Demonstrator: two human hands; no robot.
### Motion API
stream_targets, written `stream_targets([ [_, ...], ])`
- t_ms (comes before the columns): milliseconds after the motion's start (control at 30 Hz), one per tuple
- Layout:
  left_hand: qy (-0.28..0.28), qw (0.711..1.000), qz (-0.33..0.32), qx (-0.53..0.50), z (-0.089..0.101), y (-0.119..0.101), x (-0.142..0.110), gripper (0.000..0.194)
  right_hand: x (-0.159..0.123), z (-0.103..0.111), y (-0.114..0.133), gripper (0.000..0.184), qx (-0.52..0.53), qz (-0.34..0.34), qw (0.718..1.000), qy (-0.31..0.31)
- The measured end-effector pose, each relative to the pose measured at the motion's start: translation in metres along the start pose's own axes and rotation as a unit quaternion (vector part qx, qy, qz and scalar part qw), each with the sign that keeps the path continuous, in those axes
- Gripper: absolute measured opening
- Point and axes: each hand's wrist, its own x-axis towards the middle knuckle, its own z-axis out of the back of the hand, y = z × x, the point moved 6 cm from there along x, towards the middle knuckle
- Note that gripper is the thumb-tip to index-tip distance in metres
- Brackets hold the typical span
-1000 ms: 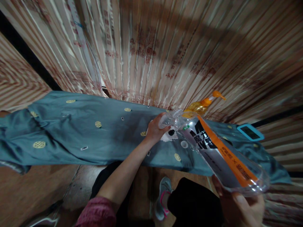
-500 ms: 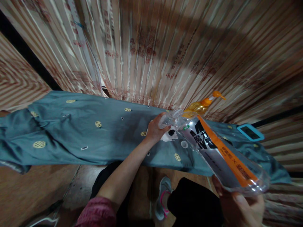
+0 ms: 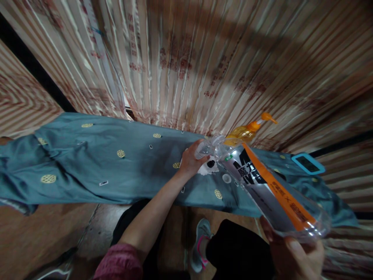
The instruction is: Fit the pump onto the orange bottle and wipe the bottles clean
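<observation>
My right hand (image 3: 294, 252) is closed round the base of a large clear plastic bottle (image 3: 265, 194) with a silver, black and orange label. The bottle lies tilted, its neck pointing up-left toward my left hand (image 3: 192, 159). In that left hand, closed, is a small clear plastic container (image 3: 205, 149), right at the bottle's mouth; its exact kind is hard to make out. Under the neck, a white crumpled paper (image 3: 208, 168) with a dark round spot lies on the cloth. Beside it sits a small whitish round cap (image 3: 226, 178).
A yellow pump bottle (image 3: 243, 133) with an orange head stands behind the large bottle. Farther right lies a light-blue framed device (image 3: 308, 163) with a dark screen. A teal patterned cloth (image 3: 134, 171) covers the narrow table; striped curtains (image 3: 180, 58) hang behind it.
</observation>
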Motion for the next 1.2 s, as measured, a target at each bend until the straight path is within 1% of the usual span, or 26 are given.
stream_targets([
  [100, -0.007, 1.0, 0.0, -0.004, 0.0, 0.001, 0.0, 0.055, -0.002, 0.004, -0.003, 0.065, -0.009, -0.005, 1.0, 0.002],
  [267, -0.012, 1.0, 0.0, -0.009, 0.0, 0.003, -0.001, 0.056, -0.002, 0.007, -0.008, 0.058, 0.005, -0.009, 0.999, 0.038],
  [500, 0.001, 1.0, 0.002, -0.012, -0.001, 0.006, 0.0, 0.056, 0.002, 0.004, -0.01, 0.055, 0.01, -0.001, 0.998, 0.054],
  [633, -0.002, 1.0, 0.011, -0.005, 0.0, 0.005, 0.0, 0.056, 0.003, 0.006, -0.008, 0.062, 0.015, -0.011, 0.999, 0.038],
  [700, -0.005, 1.0, 0.017, -0.001, 0.001, 0.004, 0.0, 0.056, 0.004, 0.007, -0.009, 0.06, 0.019, -0.022, 0.999, 0.029],
  [833, -0.004, 1.0, 0.023, 0.001, 0.001, 0.002, 0.0, 0.057, 0.006, 0.014, -0.016, 0.057, 0.025, -0.018, 0.999, 0.031],
  [1000, -0.002, 1.0, 0.031, -0.002, 0.002, 0.001, 0.0, 0.058, 0.006, 0.027, -0.033, 0.056, 0.019, -0.023, 0.998, 0.063],
  [1200, 0.001, 0.999, 0.033, -0.003, 0.003, 0.001, 0.0, 0.057, 0.003, 0.04, -0.045, 0.055, 0.021, -0.038, 0.997, 0.056],
])
